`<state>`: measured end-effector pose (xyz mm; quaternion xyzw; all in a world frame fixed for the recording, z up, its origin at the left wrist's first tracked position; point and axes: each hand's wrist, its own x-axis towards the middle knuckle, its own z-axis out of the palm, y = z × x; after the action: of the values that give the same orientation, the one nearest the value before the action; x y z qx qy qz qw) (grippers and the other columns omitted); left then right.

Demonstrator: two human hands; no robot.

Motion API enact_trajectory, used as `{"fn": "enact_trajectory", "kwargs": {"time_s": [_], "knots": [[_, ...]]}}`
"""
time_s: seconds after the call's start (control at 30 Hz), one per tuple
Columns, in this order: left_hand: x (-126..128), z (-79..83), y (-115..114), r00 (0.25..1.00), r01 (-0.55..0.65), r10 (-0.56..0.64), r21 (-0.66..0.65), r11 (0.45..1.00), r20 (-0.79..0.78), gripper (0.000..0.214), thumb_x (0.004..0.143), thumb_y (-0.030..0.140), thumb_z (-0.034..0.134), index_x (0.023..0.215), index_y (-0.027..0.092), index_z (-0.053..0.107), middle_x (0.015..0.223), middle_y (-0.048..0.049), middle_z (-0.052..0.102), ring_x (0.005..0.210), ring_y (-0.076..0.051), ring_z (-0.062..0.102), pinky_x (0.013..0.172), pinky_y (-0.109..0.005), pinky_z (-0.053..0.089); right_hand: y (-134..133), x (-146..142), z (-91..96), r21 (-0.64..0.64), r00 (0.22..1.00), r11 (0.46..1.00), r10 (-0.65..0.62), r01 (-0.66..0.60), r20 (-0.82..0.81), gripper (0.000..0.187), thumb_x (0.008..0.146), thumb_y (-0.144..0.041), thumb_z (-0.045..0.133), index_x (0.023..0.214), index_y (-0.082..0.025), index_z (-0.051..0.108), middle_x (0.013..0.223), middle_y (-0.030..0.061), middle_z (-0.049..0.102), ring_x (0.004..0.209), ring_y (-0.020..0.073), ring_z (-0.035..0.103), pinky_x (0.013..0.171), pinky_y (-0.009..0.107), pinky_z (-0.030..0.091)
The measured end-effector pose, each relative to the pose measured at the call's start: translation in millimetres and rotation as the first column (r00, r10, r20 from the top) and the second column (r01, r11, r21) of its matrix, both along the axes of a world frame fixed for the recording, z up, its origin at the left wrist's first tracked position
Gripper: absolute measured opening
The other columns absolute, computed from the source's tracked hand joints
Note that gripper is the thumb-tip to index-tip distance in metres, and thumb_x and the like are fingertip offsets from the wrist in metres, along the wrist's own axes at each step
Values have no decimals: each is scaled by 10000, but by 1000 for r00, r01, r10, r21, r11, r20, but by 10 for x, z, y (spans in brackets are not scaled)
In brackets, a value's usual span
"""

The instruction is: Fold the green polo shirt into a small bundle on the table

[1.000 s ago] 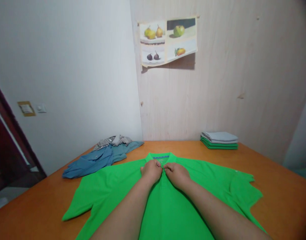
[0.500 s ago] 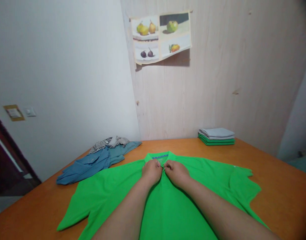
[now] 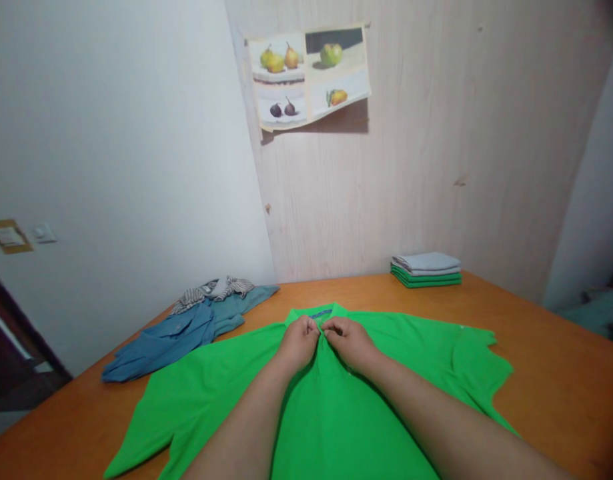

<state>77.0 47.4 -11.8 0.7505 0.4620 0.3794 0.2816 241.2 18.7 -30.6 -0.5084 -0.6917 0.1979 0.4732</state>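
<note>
A bright green polo shirt [image 3: 316, 413] lies spread front side up, its collar pointing away from me and its short sleeves out to both sides. Just below the collar, my left hand [image 3: 300, 343] pinches the left edge of the neck opening. My right hand [image 3: 350, 341] is close beside it, thumb and forefinger pinched on the front placket at the same spot. The fingertips of both hands almost meet there. Any button between them is too small to make out.
On the orange table [image 3: 366, 293], a crumpled blue garment [image 3: 171, 337] and a striped cloth [image 3: 213, 291] lie at the back left. A stack of folded green and grey clothes [image 3: 426, 270] sits at the back right. Fruit pictures [image 3: 311, 77] hang on the wall.
The view has shifted slightly to the right, so everything appears further left. Both hands stay at the shirt's neck, with small finger movements; the right fingers look somewhat more extended.
</note>
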Motion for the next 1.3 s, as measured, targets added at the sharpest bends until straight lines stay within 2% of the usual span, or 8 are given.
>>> {"fn": "enact_trajectory", "kwargs": {"time_s": [0.2,0.4,0.6,0.7,0.83,0.93,1.1,1.3], "knots": [[-19,31,-26,1000,21,-21,-8,1000,20,116,819,130,551,721,191,545,661,40,514,654,-146,477,591,-240,329,-28,-25,24,-34,996,999,-3,0,-84,178,810,-283,573,851,-225,736,839,11,721,821,187,637,778,306,472],[-8,41,-43,997,50,-50,0,999,58,102,793,115,555,725,192,552,683,34,538,676,-150,496,618,-243,348,-43,-72,32,-101,994,994,-41,30,-106,156,766,-349,636,791,-207,695,697,-14,651,664,159,573,650,276,431],[7,67,-72,997,75,-74,-19,997,32,108,792,120,547,713,195,544,650,46,500,653,-145,473,600,-240,336,-18,-63,8,-89,992,993,-90,82,-90,100,747,-278,588,719,-217,662,673,-19,639,683,156,567,664,270,406],[12,64,-66,998,67,-67,-5,998,17,113,802,132,556,710,196,541,642,49,491,646,-143,465,602,-241,335,-4,-42,22,-102,984,994,-64,48,-166,101,730,-279,573,705,-216,648,655,-26,619,666,151,547,651,268,396],[13,32,-50,999,36,-36,9,999,12,128,809,134,563,704,198,528,633,53,484,636,-140,461,599,-239,328,-16,-16,79,-161,943,984,13,-70,-332,124,691,-324,601,702,-207,640,614,-42,568,607,135,491,594,258,363],[10,8,-44,999,37,-37,18,999,16,123,817,141,563,714,198,527,635,54,485,634,-137,461,602,-236,328,-37,-3,112,-185,916,974,47,-130,-398,157,677,-349,618,716,-200,647,603,-49,550,587,127,468,579,256,347],[9,-3,-41,999,42,-42,32,999,23,116,815,135,555,721,197,528,644,56,489,642,-135,466,617,-235,341,-44,-8,102,-140,946,983,73,-122,-315,172,676,-352,617,710,-191,667,664,-18,612,653,145,516,627,267,377],[13,22,-63,998,57,-57,39,998,21,105,811,149,555,720,198,535,647,51,498,654,-143,472,626,-240,349,-37,-18,75,-94,966,994,35,-61,-257,203,775,-358,542,703,-201,648,666,-14,615,672,152,539,637,265,396]]}}
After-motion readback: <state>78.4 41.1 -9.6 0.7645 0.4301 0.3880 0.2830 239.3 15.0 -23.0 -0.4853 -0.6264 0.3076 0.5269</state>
